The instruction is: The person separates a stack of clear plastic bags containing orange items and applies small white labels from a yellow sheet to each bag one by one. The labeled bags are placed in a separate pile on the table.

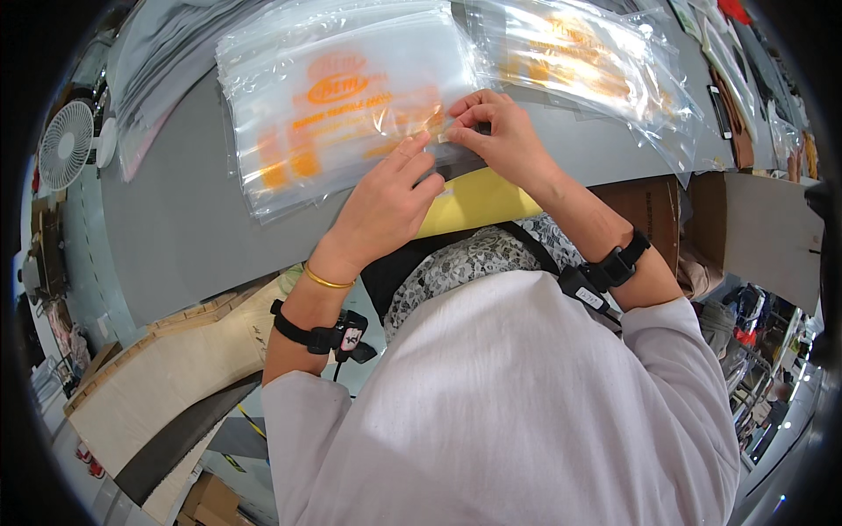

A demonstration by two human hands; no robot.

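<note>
A stack of clear plastic bags (263, 114) with orange print lies on the grey table in front of me. Over its near right corner is my left hand (386, 197), fingers apart and slightly bent, the index fingertip touching the top bag; its thumb is hidden. My right hand (500, 131) is closed at the same corner, thumb and forefinger pinching a small pale piece (443, 137), too small to name surely. The two hands' fingertips nearly meet there. Below them a yellow sheet (482, 202) shows along the table's front edge.
More clear printed bags (605, 74) lie at the far right, with a dark phone-like object (719, 111) beyond them. Grey folded cloth or sheets (167, 61) are piled far left. A white fan (67, 145) stands left of the grey table (167, 254). An open cardboard box (649, 206) sits below its right edge.
</note>
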